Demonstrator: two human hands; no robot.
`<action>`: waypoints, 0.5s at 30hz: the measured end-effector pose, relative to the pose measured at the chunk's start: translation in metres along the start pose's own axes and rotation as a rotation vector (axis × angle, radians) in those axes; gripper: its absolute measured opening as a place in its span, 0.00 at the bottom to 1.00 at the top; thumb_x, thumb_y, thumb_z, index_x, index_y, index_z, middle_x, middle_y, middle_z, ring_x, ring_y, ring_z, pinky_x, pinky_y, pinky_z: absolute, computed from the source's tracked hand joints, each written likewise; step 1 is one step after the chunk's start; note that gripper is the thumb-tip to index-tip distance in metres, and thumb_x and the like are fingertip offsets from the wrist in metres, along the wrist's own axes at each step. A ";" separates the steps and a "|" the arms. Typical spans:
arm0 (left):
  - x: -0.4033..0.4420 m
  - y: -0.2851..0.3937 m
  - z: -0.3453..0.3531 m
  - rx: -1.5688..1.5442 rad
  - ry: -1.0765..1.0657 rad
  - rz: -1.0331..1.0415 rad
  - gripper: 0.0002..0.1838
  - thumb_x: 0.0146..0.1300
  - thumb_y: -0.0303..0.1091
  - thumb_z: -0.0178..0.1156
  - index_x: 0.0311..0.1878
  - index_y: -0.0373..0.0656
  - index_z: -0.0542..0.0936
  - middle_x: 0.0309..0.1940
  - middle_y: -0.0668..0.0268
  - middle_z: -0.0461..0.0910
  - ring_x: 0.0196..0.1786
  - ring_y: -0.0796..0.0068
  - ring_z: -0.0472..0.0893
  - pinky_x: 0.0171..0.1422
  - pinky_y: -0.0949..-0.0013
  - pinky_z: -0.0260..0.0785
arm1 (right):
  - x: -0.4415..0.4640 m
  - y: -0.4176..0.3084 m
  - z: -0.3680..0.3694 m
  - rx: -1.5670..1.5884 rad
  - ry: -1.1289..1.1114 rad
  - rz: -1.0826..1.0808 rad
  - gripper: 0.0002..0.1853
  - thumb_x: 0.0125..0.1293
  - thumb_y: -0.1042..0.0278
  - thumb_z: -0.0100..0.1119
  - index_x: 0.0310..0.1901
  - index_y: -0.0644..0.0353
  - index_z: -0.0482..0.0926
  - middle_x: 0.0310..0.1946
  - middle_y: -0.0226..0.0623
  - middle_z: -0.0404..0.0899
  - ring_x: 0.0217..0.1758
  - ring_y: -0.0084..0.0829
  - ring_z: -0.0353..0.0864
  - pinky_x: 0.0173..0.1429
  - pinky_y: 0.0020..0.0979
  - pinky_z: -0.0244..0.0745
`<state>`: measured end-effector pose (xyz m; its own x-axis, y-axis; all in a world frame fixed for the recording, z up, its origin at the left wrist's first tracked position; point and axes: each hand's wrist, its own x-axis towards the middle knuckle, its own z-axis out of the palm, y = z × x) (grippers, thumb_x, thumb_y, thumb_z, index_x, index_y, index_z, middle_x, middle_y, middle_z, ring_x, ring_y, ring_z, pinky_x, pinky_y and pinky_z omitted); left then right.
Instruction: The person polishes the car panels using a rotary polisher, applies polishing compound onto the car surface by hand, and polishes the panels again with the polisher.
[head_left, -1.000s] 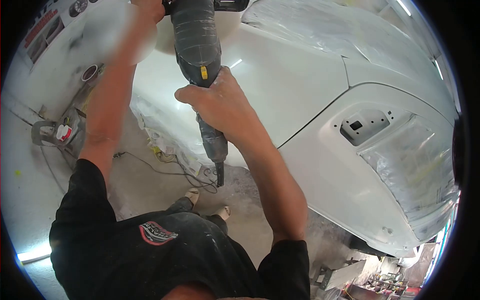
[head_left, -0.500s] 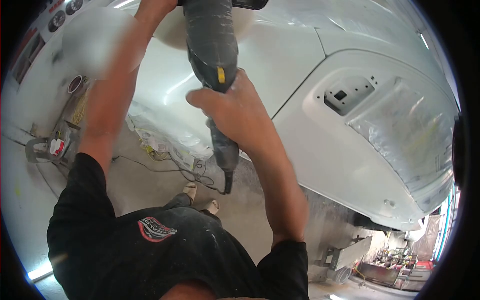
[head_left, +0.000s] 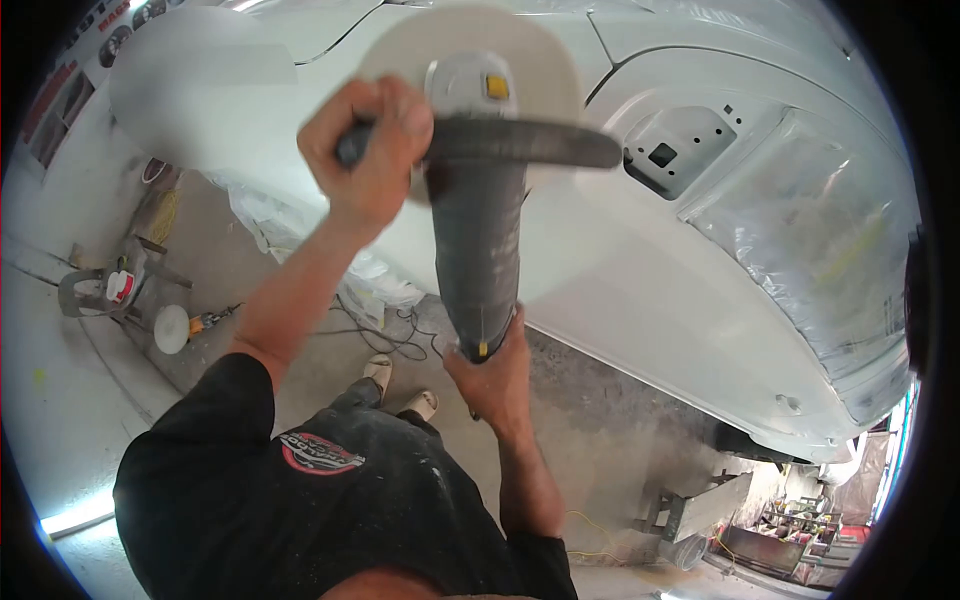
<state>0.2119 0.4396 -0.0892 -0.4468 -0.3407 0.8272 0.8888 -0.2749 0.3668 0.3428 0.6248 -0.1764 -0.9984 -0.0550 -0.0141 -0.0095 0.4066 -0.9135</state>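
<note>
Watching from afar through the head camera. Polisher (head_left: 477,240) is over the white car body (head_left: 640,330), round pad (head_left: 545,45) foremost; whether the pad meets the paint, I cannot tell. Left hand (head_left: 372,150): fingers wrapped round one side of the loop handle (head_left: 560,144). Right hand (head_left: 498,378): cupped about the polisher's rear, beside the car body; some of its fingers are hidden from me. Risks, my judgement: uneven pull between the hands could tip the pad and mark the car body with its edge. Swung too wide, the pad could catch the recess (head_left: 690,150) in the car body, or snag plastic sheeting (head_left: 815,220) covering part of it. Cord (head_left: 410,347) on the floor (head_left: 600,430) beside the car body, near the shoes (head_left: 378,371): a misstep could tangle it.
</note>
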 end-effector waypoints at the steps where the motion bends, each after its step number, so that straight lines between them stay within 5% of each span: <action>1: -0.019 0.004 -0.008 0.151 -0.039 0.012 0.15 0.68 0.21 0.63 0.27 0.37 0.68 0.26 0.63 0.77 0.26 0.84 0.72 0.24 0.76 0.63 | -0.007 0.011 0.004 0.009 -0.019 0.017 0.38 0.52 0.69 0.70 0.64 0.67 0.65 0.44 0.49 0.83 0.47 0.37 0.84 0.56 0.37 0.77; 8: -0.073 0.021 -0.021 0.264 -0.183 0.001 0.07 0.65 0.21 0.63 0.32 0.31 0.77 0.31 0.51 0.83 0.24 0.80 0.76 0.24 0.75 0.67 | -0.034 0.061 0.015 0.088 -0.104 0.093 0.37 0.52 0.69 0.72 0.63 0.70 0.65 0.45 0.50 0.83 0.48 0.37 0.84 0.57 0.36 0.77; 15: -0.016 0.003 0.031 0.117 -0.181 0.066 0.03 0.62 0.19 0.63 0.32 0.30 0.79 0.26 0.55 0.82 0.23 0.81 0.77 0.24 0.76 0.66 | 0.000 0.029 -0.013 0.177 0.036 -0.013 0.33 0.54 0.71 0.70 0.61 0.69 0.67 0.46 0.46 0.83 0.47 0.33 0.82 0.55 0.34 0.77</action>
<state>0.2252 0.4721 -0.0876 -0.3709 -0.1844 0.9102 0.9260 -0.1475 0.3475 0.3421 0.6486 -0.1976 -0.9996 -0.0252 0.0101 -0.0158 0.2389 -0.9709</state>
